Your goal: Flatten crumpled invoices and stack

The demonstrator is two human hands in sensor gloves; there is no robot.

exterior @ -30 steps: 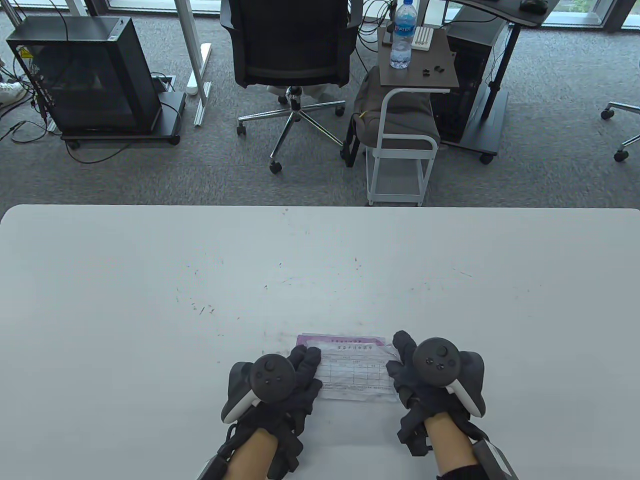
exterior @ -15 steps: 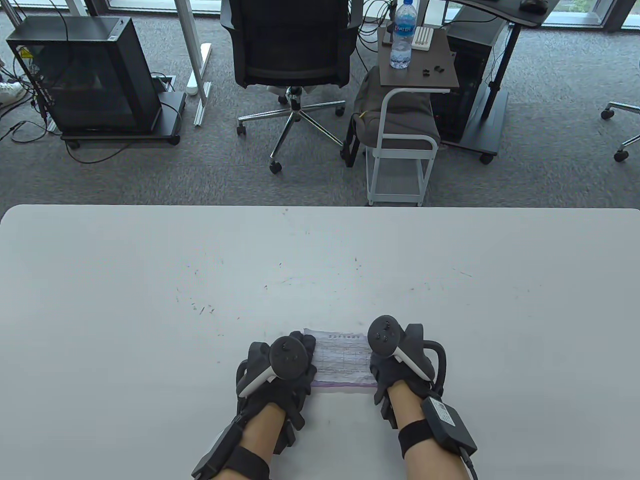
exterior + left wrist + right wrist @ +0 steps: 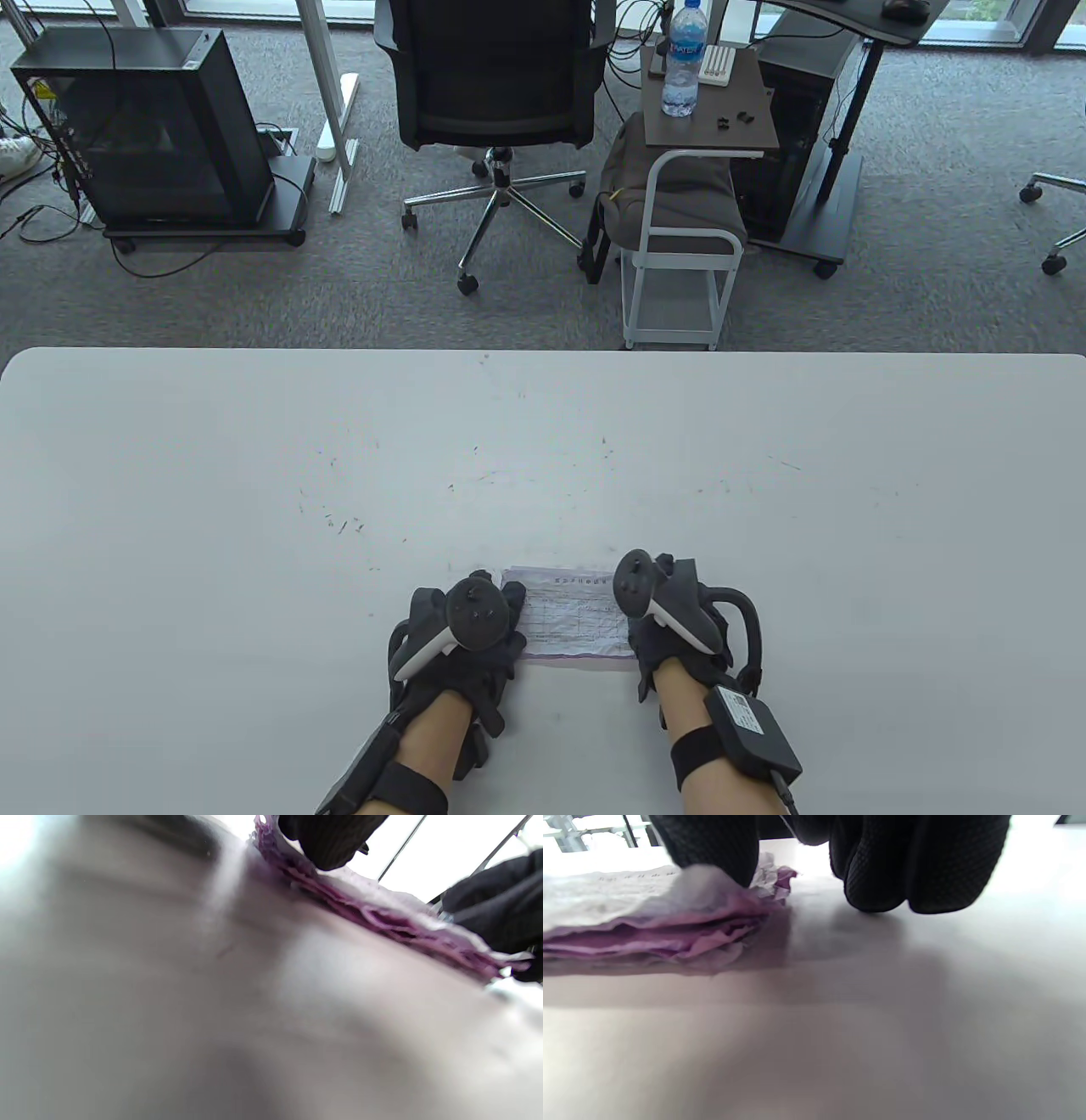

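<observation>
Invoices (image 3: pixel 570 618) lie in a small stack near the desk's (image 3: pixel 254 475) near edge, white printed sheet on top, purple layers showing along the edges in both wrist views. My left hand (image 3: pixel 462 632) presses down on the stack's left end and my right hand (image 3: pixel 670 615) on its right end, the two hands apart with the paper between them. On the right, one fingertip (image 3: pixel 712 849) sits on the stack's crumpled corner while the other fingers (image 3: pixel 912 866) touch the desk just beside it.
</observation>
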